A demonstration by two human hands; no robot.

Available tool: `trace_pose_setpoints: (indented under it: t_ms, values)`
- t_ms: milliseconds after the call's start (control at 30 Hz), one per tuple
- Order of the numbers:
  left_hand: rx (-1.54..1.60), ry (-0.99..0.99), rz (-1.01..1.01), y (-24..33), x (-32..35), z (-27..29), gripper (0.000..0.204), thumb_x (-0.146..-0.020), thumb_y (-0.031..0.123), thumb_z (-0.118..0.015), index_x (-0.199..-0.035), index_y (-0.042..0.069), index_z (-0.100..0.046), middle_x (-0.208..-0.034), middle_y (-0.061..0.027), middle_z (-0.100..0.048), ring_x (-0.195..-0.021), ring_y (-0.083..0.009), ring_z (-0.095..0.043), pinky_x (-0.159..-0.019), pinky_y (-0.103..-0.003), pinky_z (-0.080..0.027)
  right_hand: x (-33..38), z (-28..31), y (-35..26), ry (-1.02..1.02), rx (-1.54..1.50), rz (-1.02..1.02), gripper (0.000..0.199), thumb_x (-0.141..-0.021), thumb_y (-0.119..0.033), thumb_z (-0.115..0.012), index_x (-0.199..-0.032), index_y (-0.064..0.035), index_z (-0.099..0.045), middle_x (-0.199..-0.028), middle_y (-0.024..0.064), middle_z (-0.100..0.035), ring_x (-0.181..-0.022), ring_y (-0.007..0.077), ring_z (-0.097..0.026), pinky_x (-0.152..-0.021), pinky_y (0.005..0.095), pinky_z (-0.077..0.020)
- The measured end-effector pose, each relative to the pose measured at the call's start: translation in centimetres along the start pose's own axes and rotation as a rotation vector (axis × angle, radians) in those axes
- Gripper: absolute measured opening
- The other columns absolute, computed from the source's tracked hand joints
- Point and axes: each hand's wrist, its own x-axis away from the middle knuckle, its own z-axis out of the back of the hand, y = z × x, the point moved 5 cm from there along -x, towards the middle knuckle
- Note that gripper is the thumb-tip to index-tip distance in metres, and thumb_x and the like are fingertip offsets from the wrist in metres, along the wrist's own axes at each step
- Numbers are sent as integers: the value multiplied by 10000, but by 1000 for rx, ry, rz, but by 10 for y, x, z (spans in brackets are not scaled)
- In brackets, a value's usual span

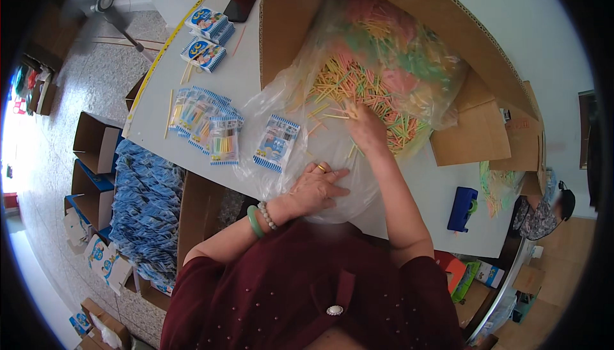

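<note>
A large clear plastic bag [358, 187] spills out of a cardboard box, holding a heap of thin pastel sticks [348, 81] in pink, yellow, green and orange. At the heap's near edge my right hand [368, 129] has its fingers closed on a few sticks. My left hand [316, 189] lies on the bag's loose plastic with its fingers apart, holding nothing. Just beyond it is a blue-and-white packet [277, 142], whose contents I cannot make out. To its left, a filled packet [224, 140] with coloured sticks behind a clear window lies beside several overlapping packets [198, 116].
The open cardboard box [288, 27] fills the table's far side. Two small stacks of blue cartons [203, 54] and a black phone [242, 5] are far left. A blue tape dispenser [462, 209] sits at right. Below left, a box holds many blue packets [146, 203].
</note>
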Motion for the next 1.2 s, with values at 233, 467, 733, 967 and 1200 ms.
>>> trace_pose_setpoints:
  t_ms: [233, 467, 733, 967, 1200]
  values:
    - [-16, -42, 6, 3, -1, 4, 469, -622, 191, -772, -1078, 265, -690, -1377, -18, -479, -1093, -267, -452, -944, -408, -335, 8, 25, 39, 171, -1194, 15, 224, -938, -122, -511, -1140, -26, -506, -1000, 68, -635, -864, 145, -597, -814, 298, -474]
    - [-31, -59, 60, 9, -3, 5, 471, -622, 184, -771, -1081, 259, -692, -1353, -26, -508, -1083, -266, -467, -939, -406, -340, 25, 27, 47, 348, -1251, 123, 203, -944, -177, -526, -1076, -25, -499, -955, 75, -635, -892, 154, -596, -871, 315, -464]
    - [660, 314, 333, 3, -17, 37, 483, -814, 179, -695, -1272, 102, -564, -1340, -115, -512, -1038, -262, -531, -920, -397, -428, 91, 18, 5, 214, -1293, 167, 155, -936, -124, -484, -1059, -34, -509, -926, 81, -616, -889, 192, -601, -842, 339, -467]
    - [424, 344, 141, 7, -50, 26, 405, -919, 15, -519, -1322, 8, -482, -1277, -181, -556, -1189, -244, -536, -985, -305, -412, 115, -27, -15, 227, -861, 240, 166, -838, -93, -542, -987, -19, -548, -898, 157, -597, -842, 371, -578, -750, 389, -464]
    - [358, 590, 225, -3, -19, 11, 289, -932, -12, -489, -1210, -6, -566, -1240, -160, -578, -1149, -241, -552, -979, -328, -427, 123, -19, -31, 436, -586, 579, 174, -773, -119, -589, -927, -48, -549, -858, 138, -584, -847, 347, -546, -782, 439, -425]
